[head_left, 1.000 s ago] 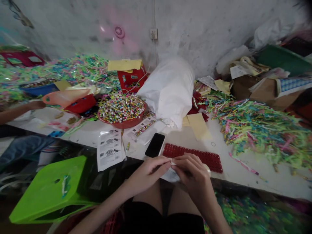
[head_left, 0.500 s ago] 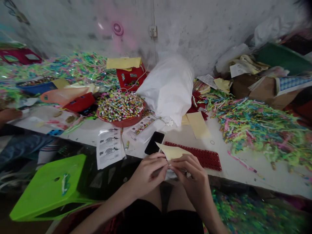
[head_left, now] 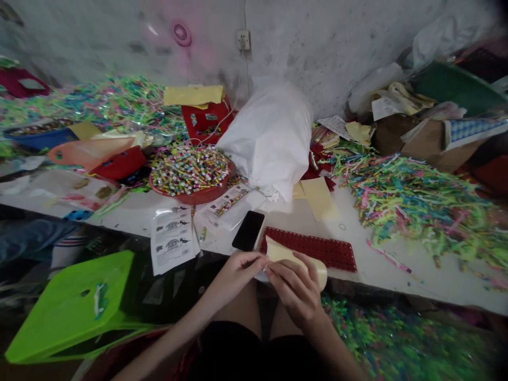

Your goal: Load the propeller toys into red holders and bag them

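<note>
A pale yellow sheet of paper (head_left: pixel 284 254) is gripped in my right hand (head_left: pixel 296 288), above the table's front edge; its right end curls over beyond my fingers. My left hand (head_left: pixel 243 269) is closed in a pinch, its fingertips meeting those of the right at the sheet's left side. A tiny whitish bit shows between the fingertips, too small to name. Just behind the hands lie a black-screened phone (head_left: pixel 248 230) and a dark red perforated plastic strip (head_left: pixel 313 248). More yellow paper (head_left: pixel 319 198) rests farther back.
A red bowl (head_left: pixel 190 197) of small colourful pieces stands left of a large white bag (head_left: pixel 280 137). Printed sheets (head_left: pixel 172 241) overhang the front edge. Colourful stringy items (head_left: pixel 416 206) are heaped at right. A green stool (head_left: pixel 79 301) stands lower left; a person's leg shows beyond.
The yellow sheet has swung down and right, its raised corner lowered and its right end now curled. My right hand has turned with it; the left stays pinched. The whole view has shifted slightly.
</note>
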A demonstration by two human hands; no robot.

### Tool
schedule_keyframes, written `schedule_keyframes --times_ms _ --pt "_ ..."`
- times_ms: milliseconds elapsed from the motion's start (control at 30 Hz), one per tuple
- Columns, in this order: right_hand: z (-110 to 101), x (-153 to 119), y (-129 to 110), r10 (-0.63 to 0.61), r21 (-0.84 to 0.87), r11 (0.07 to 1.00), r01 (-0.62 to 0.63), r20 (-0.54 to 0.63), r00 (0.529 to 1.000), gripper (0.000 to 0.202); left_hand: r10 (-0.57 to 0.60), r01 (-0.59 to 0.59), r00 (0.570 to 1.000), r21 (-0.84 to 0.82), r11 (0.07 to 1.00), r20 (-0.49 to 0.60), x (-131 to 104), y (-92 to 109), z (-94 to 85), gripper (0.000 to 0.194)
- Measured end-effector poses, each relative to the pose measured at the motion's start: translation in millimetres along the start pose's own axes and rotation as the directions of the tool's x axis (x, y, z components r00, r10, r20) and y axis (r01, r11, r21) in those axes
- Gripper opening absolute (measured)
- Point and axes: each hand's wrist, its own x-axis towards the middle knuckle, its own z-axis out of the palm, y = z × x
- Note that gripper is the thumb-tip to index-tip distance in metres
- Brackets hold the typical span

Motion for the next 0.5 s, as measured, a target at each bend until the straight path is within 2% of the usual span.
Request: schedule_keyframes --times_ms 67,233,400,500 --pt "1.6 -2.4 3.3 -0.055 -0.008 0.998 0.055 0.000 0.998 0.021 -0.024 0.023 1.000 -0.008 1.000 -0.005 2.0 -4.5 -0.7 0.032" --pt "-0.8 -13.3 1.8 -0.090 0.091 0.992 0.086 0.043 0.995 0.025 -0.118 0.120 0.983 0.010 0.993 -0.139 18.3 -15.9 -14.6 0.036" --pt "-17.8 -27.8 -9.8 0.021 0.217 0.975 -0.053 0.149 0.989 0.021 -0.175 0.182 0.976 0.046 0.982 -0.127 55.8 -31.7 -53.1 0.042" --pt "-35.8 -30.1 -16.5 0.114 0.290 0.944 -0.160 0.168 0.979 0.014 -0.180 0.195 0.964 0.061 0.979 -0.194 85.2 -46.7 -84.5 0.051"
